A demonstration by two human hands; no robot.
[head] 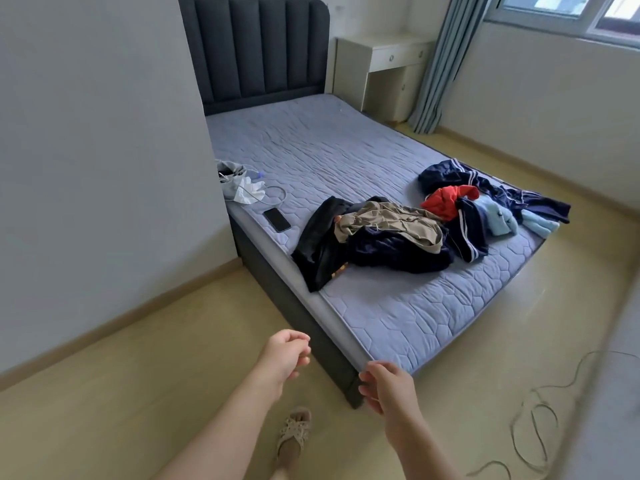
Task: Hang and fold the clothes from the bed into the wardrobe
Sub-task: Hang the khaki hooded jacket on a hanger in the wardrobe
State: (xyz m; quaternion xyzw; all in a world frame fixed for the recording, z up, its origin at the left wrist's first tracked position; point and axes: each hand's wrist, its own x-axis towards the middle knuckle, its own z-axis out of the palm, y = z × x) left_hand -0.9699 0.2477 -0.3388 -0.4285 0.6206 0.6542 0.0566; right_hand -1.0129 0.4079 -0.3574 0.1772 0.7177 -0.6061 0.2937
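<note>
Left hand (285,355) and right hand (388,386) loosely curled, holding nothing, at 6 o'clock by bed (311,140) corner; clothes pile (391,233) on mattress at 1 o'clock, phone (277,220) at 11, sandal (294,431) below.

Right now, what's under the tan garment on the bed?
Under the tan garment, a dark navy garment shows at the lower edge; a black garment lies along its left. Anything else down to the mattress is covered.

Clothes (398,233) heaped on bed (398,317), phone (276,219) to their left
</note>
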